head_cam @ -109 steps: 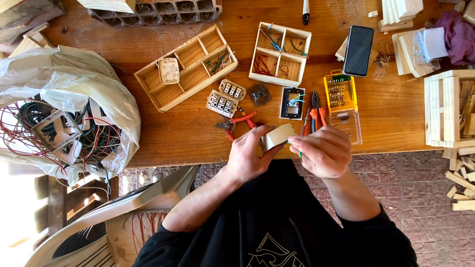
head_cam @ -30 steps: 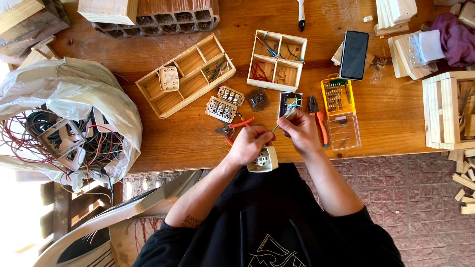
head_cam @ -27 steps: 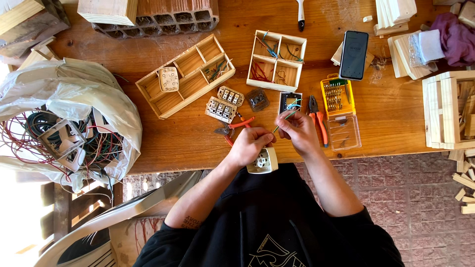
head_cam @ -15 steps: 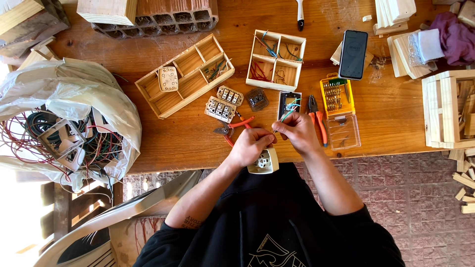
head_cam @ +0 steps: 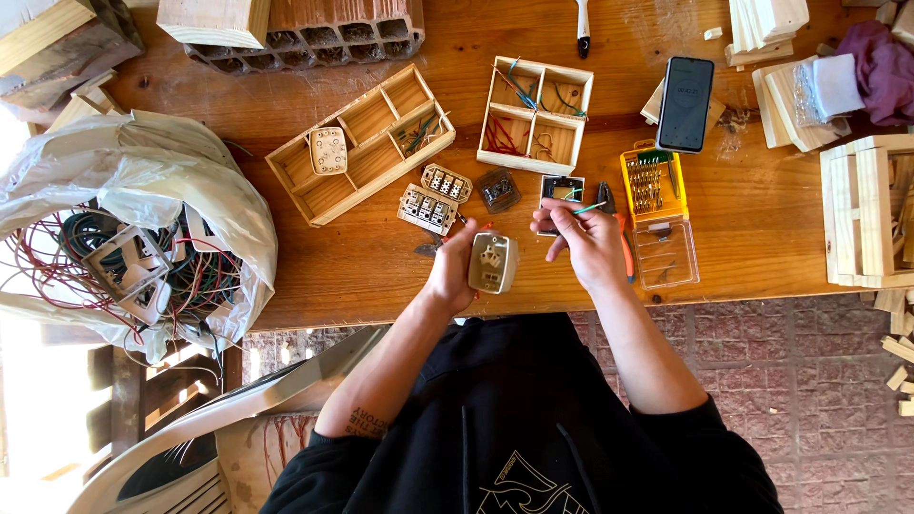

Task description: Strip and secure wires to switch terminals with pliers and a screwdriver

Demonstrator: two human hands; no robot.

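My left hand grips a beige wall socket at the front edge of the wooden table, its face turned up toward me. My right hand is just right of the socket and pinches a thin green-handled screwdriver, its tip pointing left. Behind my hands lie a dark square socket frame, a dark socket insert and two pale terminal blocks. Red-handled pliers lie partly under my right hand.
A long wooden divider tray and a square one with wires sit behind. A yellow bit case, phone, wooden crate, brick and a plastic bag of cables surround them. A plastic chair stands left.
My left hand has lifted the socket from lap level up to the table edge and turned its face toward me. My right hand has shifted right with the green screwdriver.
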